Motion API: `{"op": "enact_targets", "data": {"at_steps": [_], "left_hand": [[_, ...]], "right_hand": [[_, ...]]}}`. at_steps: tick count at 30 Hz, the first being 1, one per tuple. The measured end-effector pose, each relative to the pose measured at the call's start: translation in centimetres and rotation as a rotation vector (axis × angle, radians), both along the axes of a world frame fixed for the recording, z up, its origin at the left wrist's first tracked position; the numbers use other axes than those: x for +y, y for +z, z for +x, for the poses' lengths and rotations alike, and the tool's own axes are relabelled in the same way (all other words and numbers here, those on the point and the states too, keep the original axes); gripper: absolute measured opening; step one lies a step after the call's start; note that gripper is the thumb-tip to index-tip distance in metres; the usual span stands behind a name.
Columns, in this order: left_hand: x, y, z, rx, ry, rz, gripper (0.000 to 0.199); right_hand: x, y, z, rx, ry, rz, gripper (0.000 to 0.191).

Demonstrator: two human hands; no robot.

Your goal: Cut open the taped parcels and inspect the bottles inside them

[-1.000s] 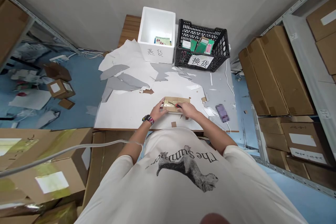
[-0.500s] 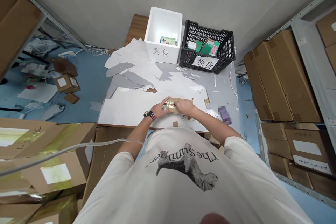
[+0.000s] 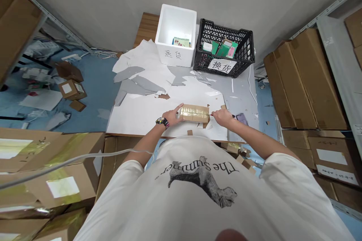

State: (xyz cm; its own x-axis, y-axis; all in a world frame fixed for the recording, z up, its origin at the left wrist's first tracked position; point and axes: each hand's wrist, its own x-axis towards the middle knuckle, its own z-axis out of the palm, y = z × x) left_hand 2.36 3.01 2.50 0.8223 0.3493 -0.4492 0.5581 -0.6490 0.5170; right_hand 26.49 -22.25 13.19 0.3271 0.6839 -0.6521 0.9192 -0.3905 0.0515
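A small cardboard box (image 3: 195,117) lies flat on the white paper, with shiny yellowish tape and a lengthwise line along its top. My left hand (image 3: 172,116) is closed on the box's left end, thumb at the far edge and fingers at the near side. Just off the right end, my right hand (image 3: 223,118) is closed around a slim box cutter (image 3: 211,115). Its red part points at the box and a dark end sticks out behind the hand; the rest is hidden in the fist.
At the table's back stand a white foam box (image 3: 177,54) and a black plastic crate (image 3: 203,64), both holding small packets. Torn grey and white paper (image 3: 141,85) covers much of the table. A purple item (image 3: 242,119) lies right. Cartons (image 3: 302,83) fill shelves at the sides.
My right hand has moved right, along the box and off its right end, uncovering the taped top. My left hand stays at the left end.
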Motion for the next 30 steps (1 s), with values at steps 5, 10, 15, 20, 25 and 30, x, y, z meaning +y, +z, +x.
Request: {"op": "enact_targets", "data": {"at_steps": [5,10,15,20,25,30], "left_hand": [[0.1,0.1,0.2,0.03,-0.015,0.025,0.114],[0.0,0.3,0.3,0.037,-0.013,0.027,0.114],[0.3,0.1,0.3,0.016,-0.011,0.008,0.113],[0.8,-0.7,0.4,-0.019,0.003,-0.024,0.115],[0.9,-0.8,0.4,0.0,-0.009,-0.015,0.114],[1.3,-0.4,0.2,0.002,-0.024,0.004,0.114]], "right_hand": [[-1.6,-0.8,0.8,-0.006,-0.015,0.012,0.046],[-4.7,-2.7,1.2,0.004,-0.07,0.041,0.047],[-6.2,-4.5,2.7,0.051,-0.131,0.116,0.041],[-5.8,-6.3,2.9,0.107,-0.195,0.188,0.038],[-6.2,-7.5,2.3,0.03,-0.25,0.169,0.034],[-9.3,-5.9,4.9,-0.099,-0.351,0.133,0.035]]}}
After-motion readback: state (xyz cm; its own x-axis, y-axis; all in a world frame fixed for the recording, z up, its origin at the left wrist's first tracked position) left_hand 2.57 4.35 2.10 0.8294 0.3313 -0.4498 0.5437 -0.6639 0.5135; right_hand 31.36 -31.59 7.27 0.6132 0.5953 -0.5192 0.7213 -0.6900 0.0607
